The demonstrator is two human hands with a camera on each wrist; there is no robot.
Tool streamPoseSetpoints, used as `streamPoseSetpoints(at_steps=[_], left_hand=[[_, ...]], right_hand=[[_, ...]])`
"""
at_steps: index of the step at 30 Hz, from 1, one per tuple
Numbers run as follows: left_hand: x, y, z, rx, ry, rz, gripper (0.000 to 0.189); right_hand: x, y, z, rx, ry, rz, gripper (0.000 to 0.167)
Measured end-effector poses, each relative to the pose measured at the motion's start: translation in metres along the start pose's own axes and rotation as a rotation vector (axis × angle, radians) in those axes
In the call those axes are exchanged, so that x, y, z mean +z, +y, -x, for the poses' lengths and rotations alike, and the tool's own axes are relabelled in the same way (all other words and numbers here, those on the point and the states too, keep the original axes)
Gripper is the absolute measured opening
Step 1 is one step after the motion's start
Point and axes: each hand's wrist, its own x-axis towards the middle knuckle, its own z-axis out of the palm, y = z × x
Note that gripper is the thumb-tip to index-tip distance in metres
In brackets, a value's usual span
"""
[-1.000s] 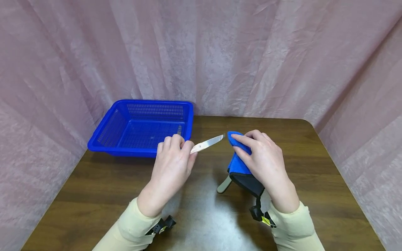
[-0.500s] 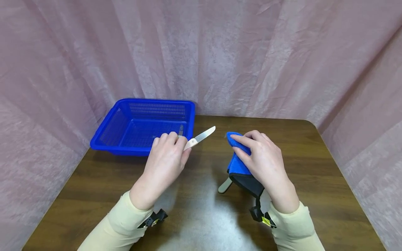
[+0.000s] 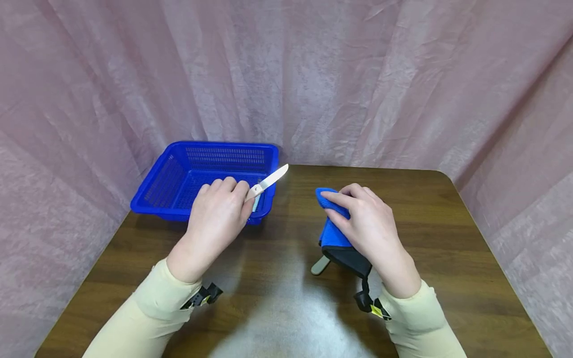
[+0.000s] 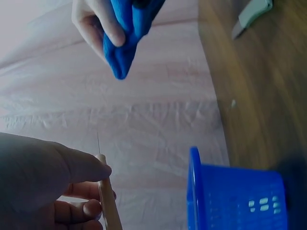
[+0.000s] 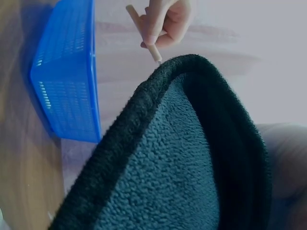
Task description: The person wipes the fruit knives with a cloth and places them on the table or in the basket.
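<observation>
My left hand (image 3: 215, 219) grips the pale handle of a small knife (image 3: 274, 177), its bare blade pointing up and to the right. The hand and knife overlap the right front part of a blue basket (image 3: 154, 211) in the head view. Between thumb and fingers, my right hand (image 3: 369, 226) pinches a folded blue cloth (image 3: 334, 233) with black edging. That cloth is held over the table, apart from the blade. Below it, the grey-green handle (image 3: 320, 266) of another knife lies on the table; the left wrist view shows this handle (image 4: 254, 12) with part of its blade.
Inside the basket, near its right wall, lies a thin item with a light handle (image 3: 256, 203), partly hidden by the left hand. Pink curtains (image 3: 335, 89) hang behind and beside the brown wooden table (image 3: 425, 209).
My left hand has moved left with the knife, away from the cloth and up to the basket. The right hand with the cloth has shifted slightly left.
</observation>
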Motion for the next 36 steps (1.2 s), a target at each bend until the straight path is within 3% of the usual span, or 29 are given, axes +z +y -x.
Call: streamPoseSetpoints(at_steps=[7, 15, 28, 36], left_hand=[[0.002, -0.018, -0.007, -0.023, -0.034, -0.040, 0.027], [0.019, -0.037, -0.016, -0.086, -0.104, -0.053, 0.028], [0.044, -0.057, -0.029, -0.212, -0.370, -0.024, 0.026], [0.064, -0.071, -0.035, -0.350, -0.631, 0.052, 0.029]], right_hand=[[0.005, -0.005, -0.002, -0.025, 0.006, -0.010, 0.036], [0.010, -0.011, -0.003, -0.051, -0.010, 0.003, 0.037], [0.022, -0.023, -0.001, -0.093, -0.032, -0.009, 0.037], [0.023, -0.022, 0.001, -0.093, -0.045, 0.006, 0.036]])
